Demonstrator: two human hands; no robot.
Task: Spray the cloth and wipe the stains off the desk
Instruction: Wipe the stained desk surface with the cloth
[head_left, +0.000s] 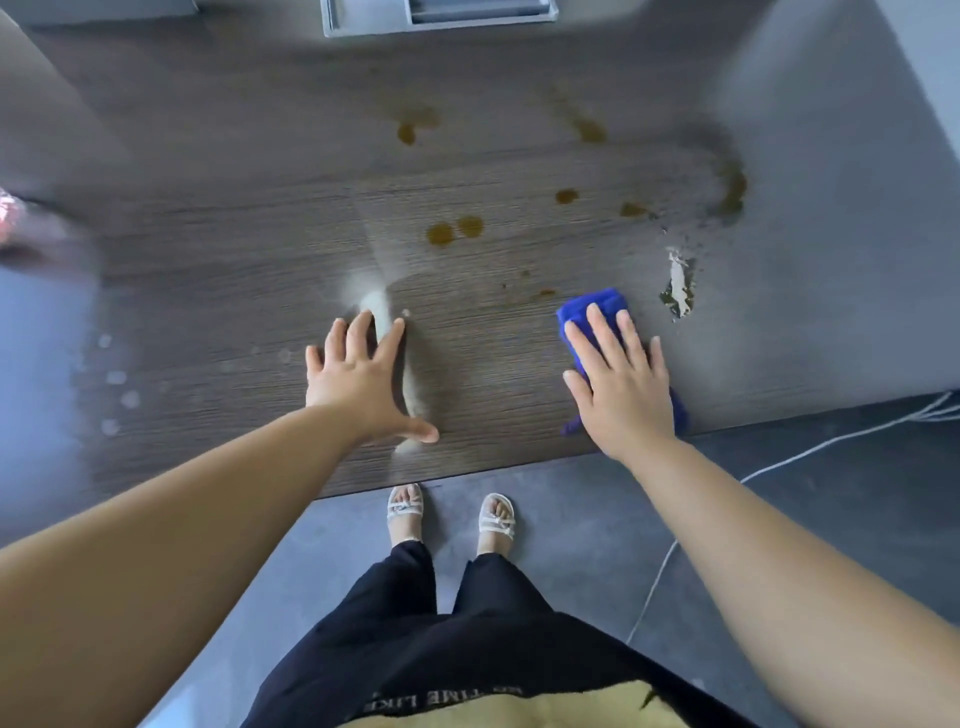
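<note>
Far to the left of the blue cloth (592, 306), right at the frame edge, a pink-and-white blur (8, 218) sits on the bench (234, 270), too smeared to name. Nearer the cloth but well left of it, a scatter of pale spots (117, 379) dots the wood grain.

Next comes the left grip (358, 384), well apart from the cloth. It lies palm down on the bench with the fingers spread and straight and the thumb out wide, and it holds nothing. A pale streak (387, 317) runs under its fingertips.

Far beyond the cloth, at the bench's back edge, there's a grey tray (436, 15), cut off by the frame. I can't tell what's in it.

Between tray and cloth lie the brown stains (441, 234). There's a pair of blobs up and left of the cloth, more further back, and small specks just beside its far edge.

The cloth itself lies folded near the bench's front edge. The right grip (618, 384) presses flat on top of it, fingers straight, not curled round it. Blue shows past the fingertips and at the heel of the hand.

Just right of the cloth is a chipped patch (678, 286) in the surface. Further right, down on the floor (571, 519), trails a white cable (779, 462).
</note>
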